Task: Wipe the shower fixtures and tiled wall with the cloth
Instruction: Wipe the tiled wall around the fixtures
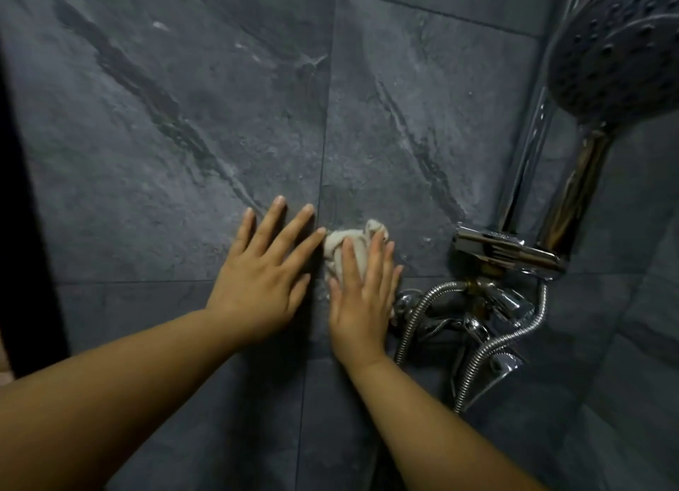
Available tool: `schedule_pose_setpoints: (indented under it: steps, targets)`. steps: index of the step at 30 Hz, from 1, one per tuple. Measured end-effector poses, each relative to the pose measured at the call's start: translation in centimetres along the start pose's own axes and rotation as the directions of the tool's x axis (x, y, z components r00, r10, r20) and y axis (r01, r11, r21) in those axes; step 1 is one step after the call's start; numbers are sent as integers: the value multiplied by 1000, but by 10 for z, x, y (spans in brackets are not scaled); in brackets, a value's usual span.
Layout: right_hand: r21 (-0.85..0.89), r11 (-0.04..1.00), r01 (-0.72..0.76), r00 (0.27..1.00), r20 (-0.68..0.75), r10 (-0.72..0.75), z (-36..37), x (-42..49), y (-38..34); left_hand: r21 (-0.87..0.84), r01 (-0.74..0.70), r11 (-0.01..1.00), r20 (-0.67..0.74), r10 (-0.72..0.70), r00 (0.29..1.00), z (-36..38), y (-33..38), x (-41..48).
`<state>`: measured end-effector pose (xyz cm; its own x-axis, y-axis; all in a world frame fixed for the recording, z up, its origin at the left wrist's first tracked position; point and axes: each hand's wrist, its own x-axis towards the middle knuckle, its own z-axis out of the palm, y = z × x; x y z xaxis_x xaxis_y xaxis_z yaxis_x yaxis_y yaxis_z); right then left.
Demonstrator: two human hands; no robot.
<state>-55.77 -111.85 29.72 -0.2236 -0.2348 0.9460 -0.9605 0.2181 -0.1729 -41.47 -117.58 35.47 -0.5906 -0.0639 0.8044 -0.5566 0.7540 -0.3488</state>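
A small pale cloth (pixel 340 246) lies bunched against the dark grey tiled wall (pixel 183 123). My right hand (pixel 362 299) presses it flat to the tile with straight fingers; part of the cloth is hidden under the palm. My left hand (pixel 266 270) rests flat on the wall just left of the cloth, fingers spread, its forefinger tip touching the cloth's edge. To the right stand the chrome shower fixtures: a mixer tap (pixel 488 306), a coiled metal hose (pixel 492 347), a slider bracket (pixel 507 250) and a grey shower head (pixel 621 49) at the top right.
A chrome riser rail (pixel 529 152) runs up the wall beside the shower head's handle (pixel 569 193). A dark vertical edge (pixel 25 196) borders the wall at the far left. Grout lines cross near my hands.
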Motion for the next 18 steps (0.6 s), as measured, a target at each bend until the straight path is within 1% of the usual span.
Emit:
schedule_pose_setpoints:
  steps: [3,5,6,7,9,10,12,14,16,18]
  targets:
    - [-48,999,5,999,36,-3,3,-11,2,16,-10,1000,10,10,1000,13,-7,-3]
    - [-47,999,-12,1000,12,12,-2,5,4,24,-4,1000,10,4,1000,19,-6,-3]
    - [-42,998,-54,998,-16,53,-5,20,3,23,1,1000,3,-1,1000,21,-5,-3]
    - [-18,992,-124,991,-43,123,-9,34,3,20,4,1000,-1,-4,1000,22,-4,-3]
    - [78,962,-262,959,-86,268,-16,58,3,25,-3,1000,-15,3,1000,25,-3,-3]
    - [119,949,-292,947,-101,304,-16,61,4,28,-7,1000,-22,8,1000,27,-3,-3]
    - [140,948,-287,943,-133,305,-13,52,7,22,-12,1000,-44,13,999,28,-3,-4]
    - [107,958,-264,949,-148,278,-7,34,9,8,-11,1000,-48,12,999,28,-3,-4]
    - [107,960,-259,950,-155,273,-3,30,8,40,4,999,-12,-4,1000,27,-5,-3]
    - [142,942,-303,934,-151,323,-8,41,3,94,7,996,46,-12,999,24,-4,-3]
